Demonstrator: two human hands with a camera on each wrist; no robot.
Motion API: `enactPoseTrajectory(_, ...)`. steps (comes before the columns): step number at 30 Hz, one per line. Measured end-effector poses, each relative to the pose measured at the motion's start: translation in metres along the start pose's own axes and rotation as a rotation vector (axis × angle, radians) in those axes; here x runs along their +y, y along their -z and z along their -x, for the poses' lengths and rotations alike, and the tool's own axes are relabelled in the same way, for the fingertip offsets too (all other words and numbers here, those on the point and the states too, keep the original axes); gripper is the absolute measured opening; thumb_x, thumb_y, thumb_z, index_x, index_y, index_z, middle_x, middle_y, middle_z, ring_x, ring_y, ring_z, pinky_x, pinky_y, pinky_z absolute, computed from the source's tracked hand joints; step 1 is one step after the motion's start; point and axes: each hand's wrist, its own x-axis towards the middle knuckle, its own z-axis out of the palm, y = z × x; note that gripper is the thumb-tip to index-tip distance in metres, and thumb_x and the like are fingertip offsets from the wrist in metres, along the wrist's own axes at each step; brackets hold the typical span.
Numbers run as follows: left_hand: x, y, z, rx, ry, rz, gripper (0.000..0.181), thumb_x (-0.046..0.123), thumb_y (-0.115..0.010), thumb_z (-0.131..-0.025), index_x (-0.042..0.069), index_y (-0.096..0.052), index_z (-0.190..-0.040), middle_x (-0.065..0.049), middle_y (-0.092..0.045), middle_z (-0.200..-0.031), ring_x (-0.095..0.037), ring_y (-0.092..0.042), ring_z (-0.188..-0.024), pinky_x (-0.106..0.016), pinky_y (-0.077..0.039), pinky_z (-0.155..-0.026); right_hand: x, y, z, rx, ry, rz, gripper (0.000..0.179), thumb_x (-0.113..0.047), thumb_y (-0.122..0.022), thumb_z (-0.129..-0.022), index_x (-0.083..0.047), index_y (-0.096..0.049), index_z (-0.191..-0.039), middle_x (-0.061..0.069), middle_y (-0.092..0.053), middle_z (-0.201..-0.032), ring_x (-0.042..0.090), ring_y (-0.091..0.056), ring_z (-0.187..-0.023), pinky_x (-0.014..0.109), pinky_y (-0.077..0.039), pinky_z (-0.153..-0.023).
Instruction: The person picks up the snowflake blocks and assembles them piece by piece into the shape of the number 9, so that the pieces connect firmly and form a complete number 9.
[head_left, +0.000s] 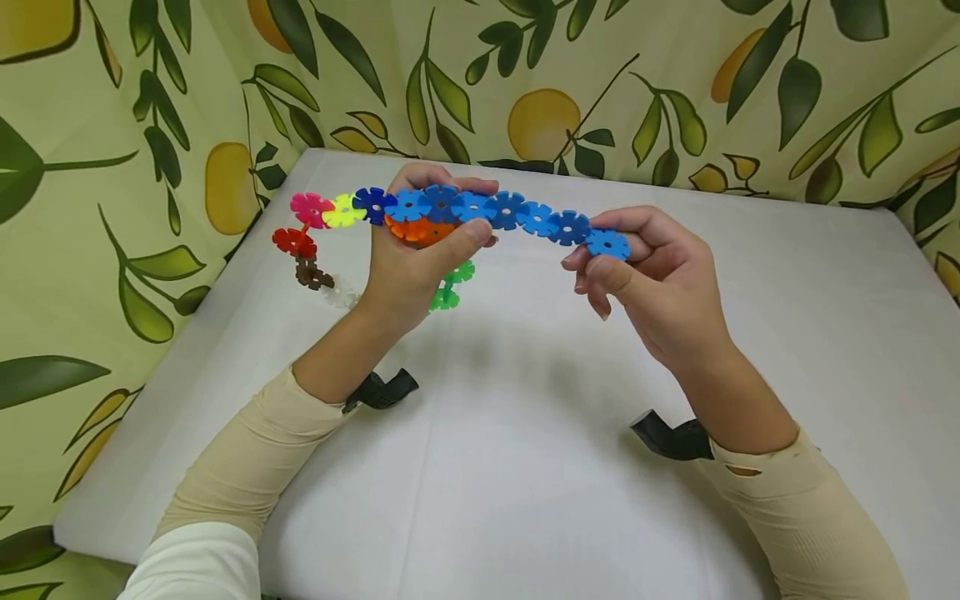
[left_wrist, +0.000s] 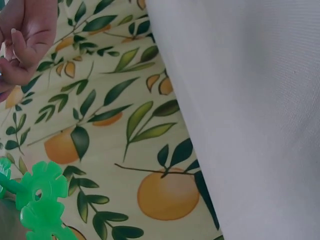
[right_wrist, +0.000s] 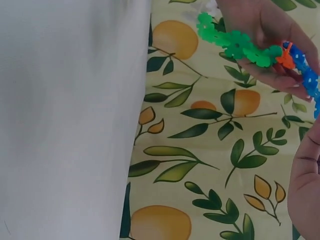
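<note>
A chain of interlocked plastic snowflake discs [head_left: 506,210] is held up above the table. My left hand [head_left: 408,275] grips it near the middle, thumb in front of the light and dark blue discs. At the chain's right end my right hand [head_left: 667,292] pinches the last blue disc [head_left: 607,244] between thumb and fingers. Leftward the row runs through navy, yellow and pink [head_left: 310,210], then bends down through red, brown and clear discs. Orange discs [head_left: 420,231] show behind the blue row. Green discs [right_wrist: 240,45] hang below the left hand; part of the chain is hidden behind it.
A white-covered table [head_left: 525,467] lies beneath both hands. Behind and to the left hangs a curtain [head_left: 480,75] printed with leaves and fruit. Black wrist-camera mounts [head_left: 675,437] stick out from both wrists.
</note>
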Motion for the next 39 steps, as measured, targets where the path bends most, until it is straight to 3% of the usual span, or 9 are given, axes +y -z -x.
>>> enactPoseTrajectory(3, 0.000, 0.000, 0.000, 0.008, 0.003, 0.002, 0.032, -0.010, -0.062, -0.083, 0.012, -0.056, -0.105, -0.018, -0.069, -0.115, -0.034, -0.071, -0.095, -0.042, -0.059, -0.080, 0.001, 0.003, -0.001, -0.030, -0.006, -0.072, 0.025, 0.008, -0.062, -0.094, 0.013, -0.057, -0.118, 0.024, -0.070, -0.093, 0.030, -0.066, -0.077, 0.029, -0.052, -0.058)
enactPoseTrajectory(8, 0.003, 0.001, -0.001, 0.051, 0.037, 0.061, 0.030, -0.009, -0.059, -0.086, 0.012, -0.056, -0.106, -0.016, -0.068, -0.115, -0.033, -0.069, -0.099, -0.040, -0.059, -0.082, 0.002, 0.010, -0.004, -0.191, 0.004, -0.445, 0.028, -0.005, -0.046, -0.104, 0.018, -0.054, -0.118, 0.027, -0.068, -0.097, 0.032, -0.062, -0.083, 0.031, -0.048, -0.059)
enactPoseTrajectory(10, 0.004, 0.001, -0.002, 0.060, 0.051, 0.092, 0.031, -0.009, -0.058, -0.086, 0.013, -0.056, -0.107, -0.015, -0.068, -0.115, -0.031, -0.069, -0.097, -0.039, -0.059, -0.081, 0.002, 0.011, -0.005, -0.195, 0.003, -0.499, 0.029, -0.005, -0.046, -0.104, 0.019, -0.053, -0.118, 0.028, -0.067, -0.096, 0.032, -0.060, -0.083, 0.031, -0.048, -0.059)
enactPoseTrajectory(14, 0.004, 0.001, -0.001, 0.043, 0.048, 0.111, 0.032, -0.009, -0.057, -0.084, 0.012, -0.056, -0.107, -0.016, -0.068, -0.116, -0.030, -0.070, -0.094, -0.040, -0.059, -0.080, 0.000, 0.007, -0.004, -0.096, -0.022, -0.364, 0.028, 0.000, -0.057, -0.099, 0.016, -0.054, -0.122, 0.026, -0.066, -0.095, 0.030, -0.061, -0.079, 0.029, -0.050, -0.057)
enactPoseTrajectory(18, 0.002, -0.001, -0.002, 0.016, 0.026, 0.113, 0.031, -0.009, -0.059, -0.082, 0.011, -0.056, -0.106, -0.017, -0.068, -0.116, -0.032, -0.070, -0.096, -0.040, -0.059, -0.080, -0.001, 0.003, -0.002, -0.087, -0.035, -0.293, 0.033, 0.007, -0.057, -0.097, 0.015, -0.052, -0.128, 0.025, -0.067, -0.099, 0.028, -0.063, -0.080, 0.028, -0.051, -0.057)
enactPoseTrajectory(23, 0.000, -0.003, -0.003, -0.012, 0.003, 0.115, 0.030, -0.008, -0.061, -0.080, 0.010, -0.057, -0.104, -0.018, -0.068, -0.116, -0.034, -0.070, -0.097, -0.040, -0.059, -0.079, -0.003, 0.003, 0.000, -0.100, -0.035, -0.284, 0.036, 0.010, -0.057, -0.096, 0.015, -0.050, -0.132, 0.024, -0.069, -0.100, 0.027, -0.064, -0.082, 0.027, -0.050, -0.057)
enactPoseTrajectory(30, 0.000, -0.004, 0.000, -0.030, -0.025, 0.053, 0.030, 0.008, -0.078, -0.082, 0.010, -0.057, -0.104, -0.017, -0.069, -0.116, -0.035, -0.067, -0.104, -0.042, -0.059, -0.080, -0.003, 0.002, 0.001, -0.096, -0.035, -0.258, 0.037, 0.008, -0.060, -0.096, 0.015, -0.053, -0.131, 0.024, -0.069, -0.094, 0.026, -0.064, -0.078, 0.026, -0.047, -0.055)
enactPoseTrajectory(35, 0.001, -0.005, 0.003, -0.024, -0.020, 0.038, 0.032, 0.011, -0.080, -0.082, 0.011, -0.057, -0.103, -0.015, -0.069, -0.115, -0.036, -0.065, -0.111, -0.042, -0.058, -0.083, -0.001, 0.003, 0.000, -0.103, -0.040, -0.302, 0.038, 0.005, -0.064, -0.095, 0.015, -0.053, -0.130, 0.024, -0.070, -0.091, 0.026, -0.065, -0.076, 0.026, -0.051, -0.056)
enactPoseTrajectory(39, 0.001, -0.006, 0.004, -0.017, -0.005, 0.052, 0.027, 0.000, -0.072, -0.082, 0.012, -0.058, -0.102, -0.014, -0.069, -0.114, -0.037, -0.064, -0.111, -0.044, -0.057, -0.085, 0.000, 0.002, 0.000, -0.116, -0.033, -0.322, 0.037, 0.005, -0.064, -0.094, 0.016, -0.053, -0.128, 0.024, -0.069, -0.088, 0.025, -0.066, -0.072, 0.027, -0.054, -0.057)
